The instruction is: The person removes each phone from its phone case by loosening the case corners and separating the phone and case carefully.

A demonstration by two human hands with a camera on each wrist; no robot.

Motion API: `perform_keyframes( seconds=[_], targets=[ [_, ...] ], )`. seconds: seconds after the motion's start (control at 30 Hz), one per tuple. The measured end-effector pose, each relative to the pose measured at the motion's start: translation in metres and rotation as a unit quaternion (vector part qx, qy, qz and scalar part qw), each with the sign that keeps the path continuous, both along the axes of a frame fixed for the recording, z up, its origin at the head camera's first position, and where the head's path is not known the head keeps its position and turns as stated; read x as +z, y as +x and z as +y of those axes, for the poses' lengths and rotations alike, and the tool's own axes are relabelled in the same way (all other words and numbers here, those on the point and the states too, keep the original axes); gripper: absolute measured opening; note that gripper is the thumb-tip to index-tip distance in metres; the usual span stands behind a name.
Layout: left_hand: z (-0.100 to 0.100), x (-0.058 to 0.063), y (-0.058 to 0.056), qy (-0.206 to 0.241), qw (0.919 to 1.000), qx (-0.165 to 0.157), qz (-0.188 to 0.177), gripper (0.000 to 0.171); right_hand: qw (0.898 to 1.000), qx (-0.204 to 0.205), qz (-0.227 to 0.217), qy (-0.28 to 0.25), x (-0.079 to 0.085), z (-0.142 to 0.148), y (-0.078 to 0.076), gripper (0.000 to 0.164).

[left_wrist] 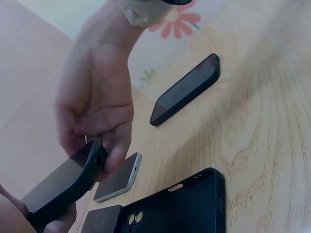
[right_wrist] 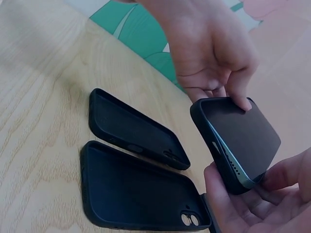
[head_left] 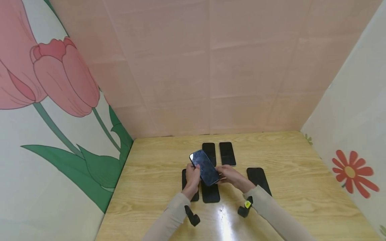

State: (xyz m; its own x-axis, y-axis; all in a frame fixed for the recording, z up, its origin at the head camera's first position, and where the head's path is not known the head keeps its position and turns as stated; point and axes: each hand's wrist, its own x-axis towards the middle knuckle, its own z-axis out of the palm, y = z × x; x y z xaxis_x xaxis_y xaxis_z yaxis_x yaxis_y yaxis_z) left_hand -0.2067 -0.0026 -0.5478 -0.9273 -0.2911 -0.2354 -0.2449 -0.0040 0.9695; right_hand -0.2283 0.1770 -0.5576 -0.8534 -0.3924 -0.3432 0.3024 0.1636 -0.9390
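Both hands hold up a smartphone (head_left: 205,170) in a black phone case (right_wrist: 219,154), tilted above the table. In the right wrist view the phone's pale green edge with speaker holes shows above the case rim at one end, so that end is not fully seated. The left hand (head_left: 193,175) grips one long side, its thumb on the screen edge. The right hand (head_left: 231,175) holds the lower end, with fingers curled under the corner. Below lie two empty black phone cases, a left case (right_wrist: 136,128) and a middle case (right_wrist: 136,189), open side up.
Beyond the hands, two phones lie on the wooden table (head_left: 150,174), a left phone (head_left: 208,149) and a silver-edged phone (left_wrist: 120,180). Another dark phone (left_wrist: 187,90) lies by the right forearm. A pink cloth wall (head_left: 181,67) stands behind; patterned walls flank the table.
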Motion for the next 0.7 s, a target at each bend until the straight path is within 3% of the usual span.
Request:
perform_keyframes(
  seconds=[0.23, 0.57, 0.7],
  targets=[
    [0.000, 0.002, 0.000, 0.002, 0.9999, -0.010, -0.008, 0.019, 1.000, -0.009, 0.009, 0.024, 0.000, 0.000, 0.000, 0.036],
    [0.001, 0.000, 0.000, 0.008, 0.9998, -0.012, -0.017, 0.019, 0.990, -0.101, 0.054, 0.088, 0.008, -0.006, 0.004, 0.023],
    [0.002, 0.000, 0.000, 0.007, 0.9997, -0.011, -0.019, 0.018, 0.990, -0.101, 0.058, 0.085, 0.011, -0.006, 0.004, 0.022]
  ],
)
